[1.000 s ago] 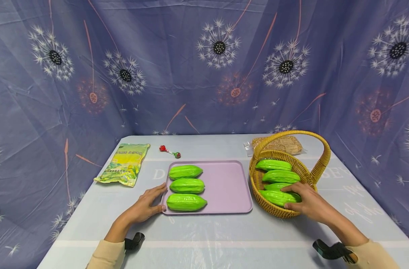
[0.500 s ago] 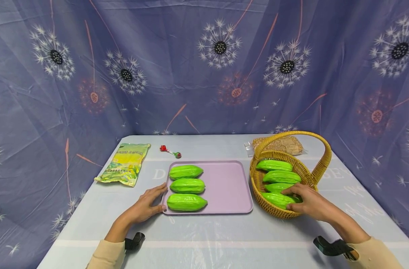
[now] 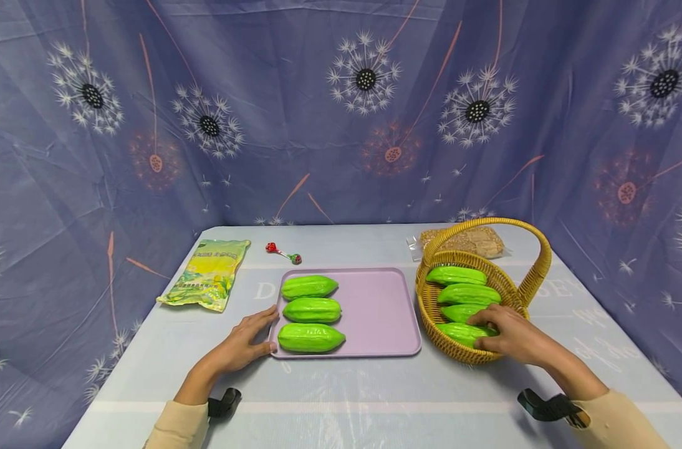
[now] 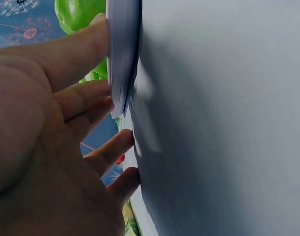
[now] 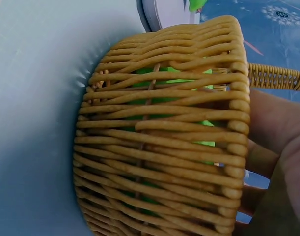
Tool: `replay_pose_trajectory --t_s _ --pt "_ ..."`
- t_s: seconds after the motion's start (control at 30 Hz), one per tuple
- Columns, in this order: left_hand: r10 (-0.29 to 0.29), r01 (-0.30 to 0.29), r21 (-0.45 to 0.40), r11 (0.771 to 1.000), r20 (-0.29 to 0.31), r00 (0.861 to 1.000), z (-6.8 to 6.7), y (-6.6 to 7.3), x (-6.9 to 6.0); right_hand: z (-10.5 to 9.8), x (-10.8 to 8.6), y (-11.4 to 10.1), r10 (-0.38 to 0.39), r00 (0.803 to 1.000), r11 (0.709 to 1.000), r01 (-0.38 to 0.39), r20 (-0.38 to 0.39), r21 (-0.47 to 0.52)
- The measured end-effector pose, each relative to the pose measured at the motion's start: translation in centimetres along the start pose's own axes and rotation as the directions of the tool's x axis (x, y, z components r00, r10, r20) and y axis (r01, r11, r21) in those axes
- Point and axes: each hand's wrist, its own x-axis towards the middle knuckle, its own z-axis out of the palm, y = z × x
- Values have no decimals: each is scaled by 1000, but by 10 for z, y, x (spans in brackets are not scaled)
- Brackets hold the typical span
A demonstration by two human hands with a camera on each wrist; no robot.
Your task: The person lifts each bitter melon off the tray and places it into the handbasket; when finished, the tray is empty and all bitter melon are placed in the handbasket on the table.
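My left hand (image 3: 242, 342) rests at the left edge of the lilac tray (image 3: 380, 312), its fingers fairly straight. In the left wrist view the thumb and two fingertips touch the tray's rim (image 4: 121, 54). Three green ridged gourds (image 3: 312, 337) lie in a column on the tray's left half. At the right, my right hand (image 3: 513, 337) reaches into the yellow wicker basket (image 3: 453, 350) and grips the nearest green gourd (image 3: 459, 332), thumb on the near side and fingers over it. Several gourds lie in the basket. The right wrist view shows mostly basket weave, hiding the fingertips.
A green-yellow packet (image 3: 209, 274) lies at the back left, beside a small red and green double-ended item (image 3: 283, 252). Behind the basket lies a clear bag of brownish contents (image 3: 475, 242). The basket's tall handle (image 3: 537, 268) arches above its right side. A patterned curtain (image 3: 296, 125) surrounds the table.
The nearest gourd in the basket has shifted slightly under the right hand, its right end now more covered by the fingers. The left hand and the tray stay in place.
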Motion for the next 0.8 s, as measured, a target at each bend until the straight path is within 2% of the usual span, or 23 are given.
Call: replay_pose_trajectory --t_s 0.37,0.8 --pt "2 -2 5 1000 3 1000 0 1 0 2 -1 3 -18 999 1000 17 -30 -10" --pt "-18 18 10 1000 14 1000 -2 2 1 5 -1 -1 27 999 999 -27 -26 -20"
